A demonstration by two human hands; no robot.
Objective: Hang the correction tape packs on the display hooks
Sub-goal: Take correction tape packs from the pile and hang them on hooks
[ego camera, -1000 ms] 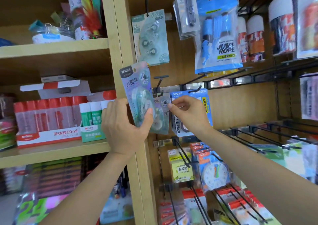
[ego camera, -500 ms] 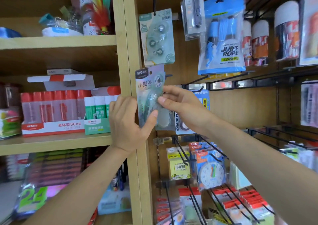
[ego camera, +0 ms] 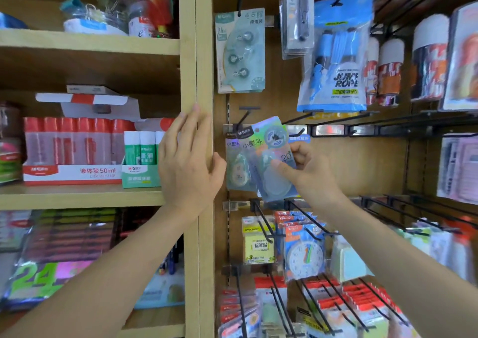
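My right hand (ego camera: 307, 169) pinches a shiny correction tape pack (ego camera: 269, 154), tilted, in front of a black display hook (ego camera: 244, 116) on the wooden back panel. Behind and left of it another correction tape pack (ego camera: 236, 167) hangs against the panel. My left hand (ego camera: 187, 162) holds nothing; its straight fingers lie flat against the wooden upright (ego camera: 204, 79) between the shelves and the hook panel. Higher up, a green three-reel tape pack (ego camera: 240, 50) hangs on its own hook.
A blue jump rope bag (ego camera: 336, 61) and grey packs hang at upper right. Long black hooks (ego camera: 403, 216) jut out at right and below, carrying sticky notes (ego camera: 258, 242) and a clock card (ego camera: 305, 257). Glue bottles (ego camera: 75, 154) fill the left shelf.
My left hand has let go of the pack and moved onto the wooden upright. My right hand now holds the pack alone and has carried it right, toward the hook.
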